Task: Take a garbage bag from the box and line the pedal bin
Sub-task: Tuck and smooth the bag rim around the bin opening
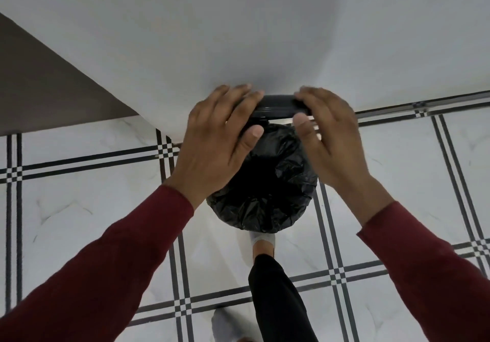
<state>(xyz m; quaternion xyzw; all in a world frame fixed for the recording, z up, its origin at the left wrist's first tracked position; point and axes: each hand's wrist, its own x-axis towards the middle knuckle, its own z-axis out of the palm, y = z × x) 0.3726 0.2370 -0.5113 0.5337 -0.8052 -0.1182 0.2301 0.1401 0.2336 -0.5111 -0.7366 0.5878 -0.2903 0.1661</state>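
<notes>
The pedal bin stands on the floor against the white wall, seen from above. A crinkled black garbage bag (pixel 267 182) lines it and folds over its rim. The glossy black lid (pixel 278 107) stands raised at the back. My left hand (pixel 220 140) lays its fairly straight fingers over the lid's left end, with the thumb free above the bag. My right hand (pixel 328 135) holds the lid's right end, fingers over the top edge and thumb against its front. The bin's body and pedal are hidden under the bag.
My foot in a grey sock (pixel 262 241) is at the bin's front base, below a black trouser leg (pixel 275 296). The other socked foot (pixel 225 323) stands further back. White floor tiles with black lines (pixel 397 182) surround the bin. A brown panel (pixel 45 84) is at the left.
</notes>
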